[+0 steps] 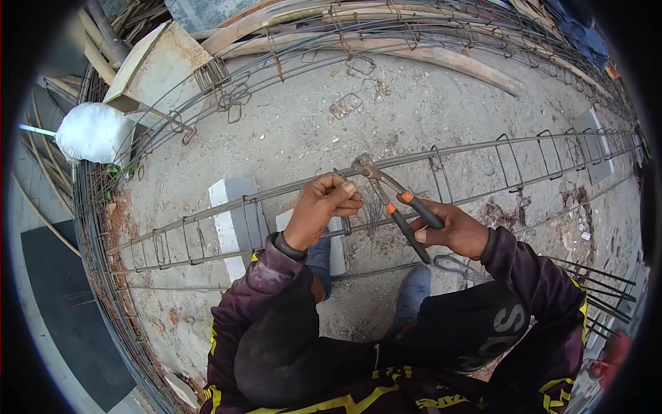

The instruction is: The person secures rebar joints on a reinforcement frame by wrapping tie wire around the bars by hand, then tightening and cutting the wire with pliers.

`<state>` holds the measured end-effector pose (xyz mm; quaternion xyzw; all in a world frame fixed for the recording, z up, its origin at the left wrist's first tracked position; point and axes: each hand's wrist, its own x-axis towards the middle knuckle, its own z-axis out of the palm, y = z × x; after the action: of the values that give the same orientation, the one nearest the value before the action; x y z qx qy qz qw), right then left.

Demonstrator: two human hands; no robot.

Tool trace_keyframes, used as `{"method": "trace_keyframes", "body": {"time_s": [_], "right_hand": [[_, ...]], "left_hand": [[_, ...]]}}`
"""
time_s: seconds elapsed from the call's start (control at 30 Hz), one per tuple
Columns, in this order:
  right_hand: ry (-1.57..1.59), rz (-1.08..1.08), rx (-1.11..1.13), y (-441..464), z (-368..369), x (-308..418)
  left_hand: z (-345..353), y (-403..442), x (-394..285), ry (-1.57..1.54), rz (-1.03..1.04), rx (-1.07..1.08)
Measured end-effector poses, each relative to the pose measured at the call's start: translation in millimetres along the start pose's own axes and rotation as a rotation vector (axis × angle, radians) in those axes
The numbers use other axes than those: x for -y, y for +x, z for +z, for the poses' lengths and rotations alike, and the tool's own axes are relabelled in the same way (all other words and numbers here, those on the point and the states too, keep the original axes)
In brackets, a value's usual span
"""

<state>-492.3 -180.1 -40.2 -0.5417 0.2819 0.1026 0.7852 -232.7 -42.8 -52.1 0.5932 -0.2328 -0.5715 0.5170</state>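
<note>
My right hand (452, 229) grips a pair of pincers (378, 181) by their black and orange handles, which stand apart. The pincers' jaws rest at the top bars of a long rebar cage (469, 146) with square stirrups. My left hand (323, 208) is closed, thumb against curled fingers, right beside the same bars, left of the jaws. Whatever sits between those fingers is hidden. Between the hands, a bunch of thin tie wires (374, 212) hangs below the pincers.
Pale blocks (238, 214) lie under the cage. Loose stirrups (345, 105) are on the rough concrete floor. More rebar cages and wooden poles (448, 63) run along the back. A white sack (93, 132) and a box (162, 65) stand at left; bar ends (600, 290) jut out at right.
</note>
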Motion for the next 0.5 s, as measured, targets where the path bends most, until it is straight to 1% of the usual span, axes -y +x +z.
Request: {"method": "trace_keyframes", "body": {"time_s": [0.07, 0.1, 0.2, 0.23, 0.33, 0.37, 0.47, 0.5], "right_hand": [[-0.003, 0.006, -0.023, 2, -2, 1], [0.09, 0.011, -0.073, 0, 3, 8], [0.208, 0.077, -0.168, -7, -7, 8], [0.16, 0.119, -0.26, -9, -14, 4], [-0.429, -0.078, -0.66, -15, -36, -18], [-0.523, -0.202, -0.802, -17, -42, -30], [-0.879, -0.095, -0.995, -26, -55, -42], [-0.893, -0.029, -1.021, -26, -58, -50]], "left_hand": [[-3, 2, 5, -0.024, 0.021, 0.019], [-3, 3, 6, -0.033, 0.02, 0.026], [-9, 1, -1, -0.05, 0.022, 0.045], [-13, 1, -1, -0.041, 0.022, 0.037], [-24, -1, -2, -0.002, 0.024, 0.019], [-28, -1, -1, 0.016, 0.025, 0.014], [-33, 0, 4, 0.005, 0.02, 0.017], [-34, 2, 4, -0.007, 0.02, 0.019]]}}
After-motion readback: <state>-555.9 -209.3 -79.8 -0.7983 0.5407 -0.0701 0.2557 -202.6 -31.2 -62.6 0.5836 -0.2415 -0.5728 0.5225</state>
